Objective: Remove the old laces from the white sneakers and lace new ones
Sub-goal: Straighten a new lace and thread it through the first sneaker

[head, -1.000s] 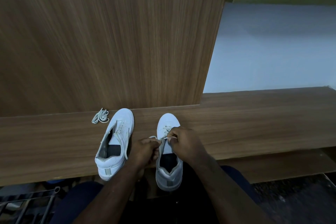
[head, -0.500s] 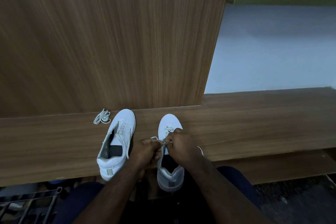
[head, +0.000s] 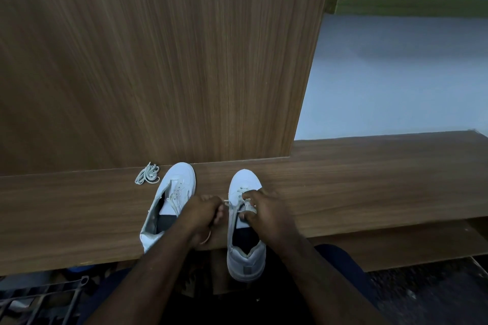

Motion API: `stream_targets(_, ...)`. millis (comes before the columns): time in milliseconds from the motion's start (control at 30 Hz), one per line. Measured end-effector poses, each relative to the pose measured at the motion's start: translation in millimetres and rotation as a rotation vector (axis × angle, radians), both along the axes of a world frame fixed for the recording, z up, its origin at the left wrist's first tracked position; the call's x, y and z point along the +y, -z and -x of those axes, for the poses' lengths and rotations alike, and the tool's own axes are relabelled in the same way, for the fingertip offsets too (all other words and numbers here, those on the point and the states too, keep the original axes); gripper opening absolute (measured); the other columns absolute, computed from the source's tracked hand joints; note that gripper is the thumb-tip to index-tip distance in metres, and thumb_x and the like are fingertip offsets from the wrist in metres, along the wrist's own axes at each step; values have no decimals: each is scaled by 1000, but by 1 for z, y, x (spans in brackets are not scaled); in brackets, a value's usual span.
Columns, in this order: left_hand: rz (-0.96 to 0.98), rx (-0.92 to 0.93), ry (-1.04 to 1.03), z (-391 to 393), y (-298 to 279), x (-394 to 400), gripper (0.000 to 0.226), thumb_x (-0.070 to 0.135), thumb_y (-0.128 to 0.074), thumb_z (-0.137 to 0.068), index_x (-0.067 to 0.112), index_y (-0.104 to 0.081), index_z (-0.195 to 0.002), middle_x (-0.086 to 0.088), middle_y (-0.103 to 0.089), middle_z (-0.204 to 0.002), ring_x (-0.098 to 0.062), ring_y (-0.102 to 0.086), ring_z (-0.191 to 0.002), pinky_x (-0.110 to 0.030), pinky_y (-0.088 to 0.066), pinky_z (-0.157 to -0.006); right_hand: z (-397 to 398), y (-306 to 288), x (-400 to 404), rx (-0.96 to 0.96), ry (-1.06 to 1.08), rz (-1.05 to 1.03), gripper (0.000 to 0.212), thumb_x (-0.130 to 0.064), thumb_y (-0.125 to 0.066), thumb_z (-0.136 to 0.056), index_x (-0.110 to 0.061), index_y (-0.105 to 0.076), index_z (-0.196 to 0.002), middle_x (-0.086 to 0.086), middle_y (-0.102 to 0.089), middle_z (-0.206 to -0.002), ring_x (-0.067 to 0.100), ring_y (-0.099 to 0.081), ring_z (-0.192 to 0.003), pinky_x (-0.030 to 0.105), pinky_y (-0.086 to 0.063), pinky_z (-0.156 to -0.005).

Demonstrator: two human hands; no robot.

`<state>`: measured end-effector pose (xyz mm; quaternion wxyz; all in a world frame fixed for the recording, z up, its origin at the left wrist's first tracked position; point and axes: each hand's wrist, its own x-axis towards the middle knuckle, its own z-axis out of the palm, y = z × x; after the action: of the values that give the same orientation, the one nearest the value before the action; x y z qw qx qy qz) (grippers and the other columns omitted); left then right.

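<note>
Your right hand [head: 266, 215] has slid up toward the toe since a second ago, and now it pinches the lace [head: 247, 207] over the tongue. Your left hand [head: 204, 215] is curled, pinching the lace tip just left of it. The right sneaker [head: 244, 219] lies under those fingers, long axis running away from you, toe pointing at the wooden panel [head: 158, 60]. Beyond your left knuckles sit the left sneaker [head: 171, 203] and a spare lace bundle [head: 148, 173].

Both bare forearms reach forward from bottom of frame, converging slightly. Left hand [head: 203, 215] knuckles up, fingers curled, pinching the end of a thin pale lace [head: 226, 201] (thin band on the wrist). Right hand [head: 265, 212] beside it, fingers curled down, thumb and forefinger pinching at lace; fingertips partly hidden.
</note>
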<state>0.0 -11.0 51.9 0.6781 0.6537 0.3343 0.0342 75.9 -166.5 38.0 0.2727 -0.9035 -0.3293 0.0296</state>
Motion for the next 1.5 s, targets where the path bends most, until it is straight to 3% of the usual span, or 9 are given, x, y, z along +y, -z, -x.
stream_targets(300, 208, -242, 62, 0, -35, 5, 17, 8, -53, -99, 7, -67, -90, -4, -61, -68, -8, -52, -55, -16, -43, -48, 7, -23, 21, 16, -38, -149, 24, -21, -55, -98, -13, -60, -75, -6, -57, -71, 7, -52, -66, 28, -37, -64)
stream_targets(400, 54, -266, 126, 6, -14, 7, 19, -1, -51, -97, 7, -66, -104, -3, -61, -70, -9, -51, -56, -18, -42, -51, 10, -62, 21, 134, -55, -329, 19, -18, -54, -97, -26, -68, -87, -10, -65, -76, 1, -58, -68, 14, -40, -62)
stream_targets(700, -114, -255, 102, -5, 1, -12, 27, 1, -54, -96, 12, -68, -76, -12, -62, -70, -20, -53, -63, -27, -46, -62, 10, -157, 10, 271, -109, -988, 10, -9, -63, -96, -13, -72, -94, 5, -71, -77, 13, -62, -69, 29, -54, -67)
stream_targets(867, -178, -533, -62, -9, -51, -5, 17, -2, -54, -97, 5, -67, -88, -17, -63, -72, -12, -58, -58, -21, -51, -58, -4, -129, -9, 151, 126, -730, 22, -36, -75, -86, -16, -70, -79, 1, -61, -65, 9, -54, -59, 30, -48, -59)
stream_targets(967, -135, -645, -49, -10, -79, -8, 17, -5, -59, -93, 6, -72, -92, -13, -70, -80, -12, -64, -64, -19, -54, -62, 1, -102, -5, 284, 19, -464, 17, -33, -74, -87, -25, -75, -102, -8, -60, -66, 2, -55, -58, 24, -47, -60)
stream_targets(1133, -98, -595, 86, -3, -82, -8, 17, -1, -64, -91, 6, -73, -104, -12, -75, -86, -15, -70, -74, -26, -59, -69, 6, -78, 11, 210, -67, -335, 16, -26, -66, -93, -15, -73, -83, -1, -65, -65, 6, -54, -55, 25, -41, -56)
stream_targets(1300, -1046, -37, 269, 7, -29, 47, 22, 29, -55, -86, 14, -72, -85, -2, -72, -82, -18, -68, -77, -34, -57, -73, 3, -78, 3, 269, -9, -366, 15, -21, -62, -94, -25, -76, -92, -10, -71, -71, -1, -59, -60, 15, -41, -56)
stream_targets(1400, -1594, 354, 582, 21, 7, 51, 26, 20, -86, -49, 7, -66, -60, -11, -64, -61, -34, -64, -59, -36, -52, -49, 3, -76, 0, 323, 5, -420, 14, -19, -65, -94, -27, -75, -88, -16, -61, -56, -3, -52, -53, 15, -40, -56)
stream_targets(1500, -1832, 244, 620, 30, 27, 52, 17, 16, -75, -47, 7, -61, -48, -8, -56, -51, -31, -58, -50, -33, -46, -41, 3, -75, -2, 358, 22, -449, 10, -20, -66, -94, -22, -76, -91, -16, -57, -52, 3, -54, -56, 28, -48, -62)
